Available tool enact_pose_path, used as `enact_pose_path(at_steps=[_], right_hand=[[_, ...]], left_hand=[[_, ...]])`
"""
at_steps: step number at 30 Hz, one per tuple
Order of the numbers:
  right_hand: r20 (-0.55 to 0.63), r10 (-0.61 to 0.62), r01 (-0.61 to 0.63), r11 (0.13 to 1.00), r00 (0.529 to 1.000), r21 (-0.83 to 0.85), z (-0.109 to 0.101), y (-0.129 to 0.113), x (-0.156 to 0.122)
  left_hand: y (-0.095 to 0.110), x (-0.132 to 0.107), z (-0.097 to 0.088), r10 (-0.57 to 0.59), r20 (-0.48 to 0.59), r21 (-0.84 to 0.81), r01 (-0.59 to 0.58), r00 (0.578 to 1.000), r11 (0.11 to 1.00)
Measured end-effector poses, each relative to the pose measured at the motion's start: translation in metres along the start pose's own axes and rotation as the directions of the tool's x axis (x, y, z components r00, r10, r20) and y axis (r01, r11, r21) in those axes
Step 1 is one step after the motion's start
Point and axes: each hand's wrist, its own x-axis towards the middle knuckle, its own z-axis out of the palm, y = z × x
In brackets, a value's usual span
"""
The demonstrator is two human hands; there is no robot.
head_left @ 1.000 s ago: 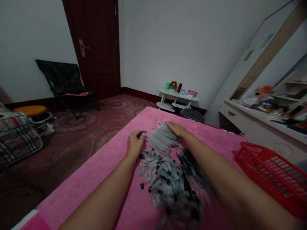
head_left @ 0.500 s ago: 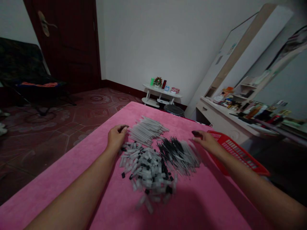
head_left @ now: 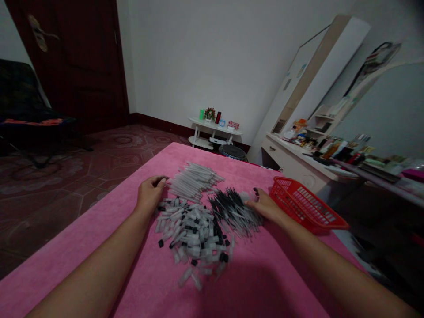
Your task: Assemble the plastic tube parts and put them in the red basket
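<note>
My left hand (head_left: pixel 150 193) rests on the pink cloth at the left end of a pile of whitish pen barrels (head_left: pixel 195 180). Its fingers curve loosely, with the tips partly hidden behind the thumb, and nothing shows in it. My right hand (head_left: pixel 266 206) is open, thumb and fingers apart, at the right side of a heap of thin pen refills (head_left: pixel 236 212) with dark ends. It covers part of that heap. Closest to me lies a loose heap of clear pen caps (head_left: pixel 195 238), with small black plugs (head_left: pixel 223 257) scattered among them.
A red plastic basket (head_left: pixel 306 205) stands at the table's right edge, beside my right forearm. Pink cloth (head_left: pixel 265 282) covers the table. Beyond are a small white shelf (head_left: pixel 215 127), a round dark stool (head_left: pixel 232 152) and a cluttered dresser (head_left: pixel 298 159) on the right.
The view has turned to the right. My right hand has moved left, in to the refill heap's right side. My left hand stays beside the barrels.
</note>
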Motion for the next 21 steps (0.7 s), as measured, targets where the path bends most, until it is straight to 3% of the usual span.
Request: enact_pose_path(at_steps=[9,16,21], right_hand=[[0.084,0.122,-0.118,0.992,0.989,-0.05,-0.009,0.002,0.0],[0.103,0.012,0.003,0.989,0.995,-0.148,-0.008,0.002,-0.003],[0.204,0.008,0.013,0.995,0.979,-0.099,-0.017,0.003,-0.002]], left_hand=[[0.0,0.0,-0.001,-0.009,0.013,0.005,0.009,1.0,1.0],[-0.004,0.001,-0.001,0.01,0.019,0.006,-0.01,1.0,1.0],[0.0,0.0,-0.001,-0.001,0.016,-0.012,0.001,1.0,1.0]])
